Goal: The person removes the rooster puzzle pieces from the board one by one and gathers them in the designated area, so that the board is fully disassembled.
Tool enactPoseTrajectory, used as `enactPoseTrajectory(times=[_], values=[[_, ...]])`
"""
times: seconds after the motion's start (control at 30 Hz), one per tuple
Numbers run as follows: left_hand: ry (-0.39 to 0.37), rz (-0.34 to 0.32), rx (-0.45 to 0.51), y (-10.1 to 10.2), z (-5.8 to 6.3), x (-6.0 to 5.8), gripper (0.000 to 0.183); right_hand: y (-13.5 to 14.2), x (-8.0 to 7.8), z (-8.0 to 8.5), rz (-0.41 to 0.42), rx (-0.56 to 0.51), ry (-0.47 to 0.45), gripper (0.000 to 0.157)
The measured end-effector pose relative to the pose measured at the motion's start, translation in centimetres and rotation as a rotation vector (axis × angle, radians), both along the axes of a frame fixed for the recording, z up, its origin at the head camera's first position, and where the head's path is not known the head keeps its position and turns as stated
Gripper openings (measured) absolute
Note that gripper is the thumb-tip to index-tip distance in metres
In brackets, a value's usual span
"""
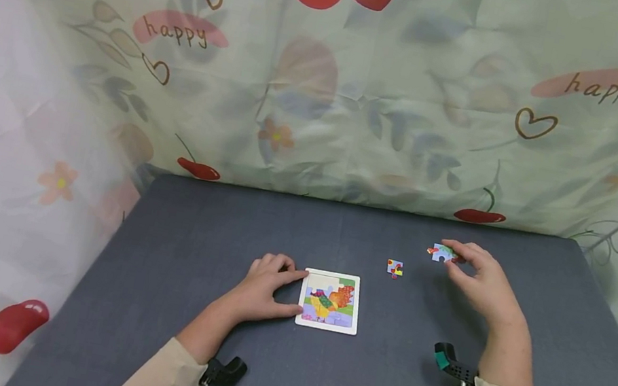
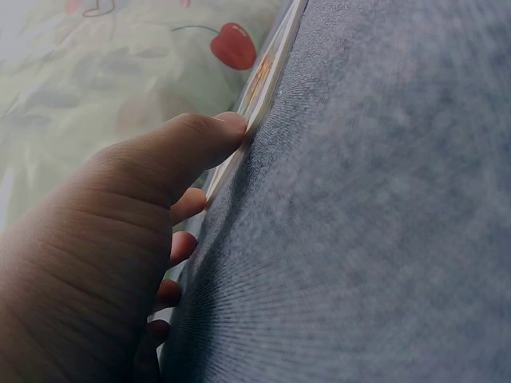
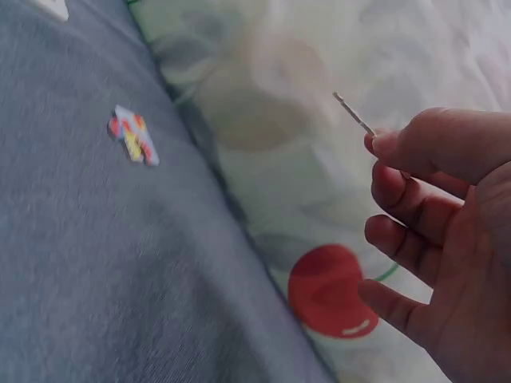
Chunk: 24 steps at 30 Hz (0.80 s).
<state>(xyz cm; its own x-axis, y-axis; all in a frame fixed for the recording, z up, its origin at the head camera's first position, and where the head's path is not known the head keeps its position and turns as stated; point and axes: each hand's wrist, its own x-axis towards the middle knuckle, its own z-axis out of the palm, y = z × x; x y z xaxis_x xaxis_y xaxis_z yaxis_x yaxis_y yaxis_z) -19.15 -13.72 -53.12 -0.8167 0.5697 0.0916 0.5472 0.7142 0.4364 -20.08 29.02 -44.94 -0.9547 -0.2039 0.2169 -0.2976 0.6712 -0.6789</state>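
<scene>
A white-framed jigsaw puzzle (image 1: 325,327) with a rooster picture lies flat on the table, its upper left part showing bare cream backing. At its left edge rests my left hand (image 1: 263,287), thumb and forefinger spread apart and touching the frame. The left wrist view shows the thumb (image 2: 200,144) against the rim. My right hand (image 1: 482,282) pinches a light-blue puzzle piece (image 1: 442,252) above the table, to the puzzle's upper right. Seen edge-on in the right wrist view, that piece (image 3: 353,113) sticks out from the fingertips. Another puzzle piece (image 1: 394,268) lies between the puzzle and my right hand.
The dark grey-blue table (image 1: 185,226) has its far edge against a hanging curtain (image 1: 358,126) printed with cherries, hearts and the word happy. Black wrist mounts (image 1: 225,371) sit at both sleeves.
</scene>
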Motion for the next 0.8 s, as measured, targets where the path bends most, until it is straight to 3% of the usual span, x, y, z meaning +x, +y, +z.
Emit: enactPoseTrajectory(times=[0.43, 0.8], values=[[0.003, 0.002, -0.010, 0.0, -0.1, 0.0, 0.070, 1.6, -1.1, -3.3, -0.028, 0.097, -0.069, 0.040], [0.006, 0.001, -0.003, 0.0, -0.1, 0.0, 0.069, 0.8, -1.6, -5.5, -0.049, 0.173, -0.166, 0.039]])
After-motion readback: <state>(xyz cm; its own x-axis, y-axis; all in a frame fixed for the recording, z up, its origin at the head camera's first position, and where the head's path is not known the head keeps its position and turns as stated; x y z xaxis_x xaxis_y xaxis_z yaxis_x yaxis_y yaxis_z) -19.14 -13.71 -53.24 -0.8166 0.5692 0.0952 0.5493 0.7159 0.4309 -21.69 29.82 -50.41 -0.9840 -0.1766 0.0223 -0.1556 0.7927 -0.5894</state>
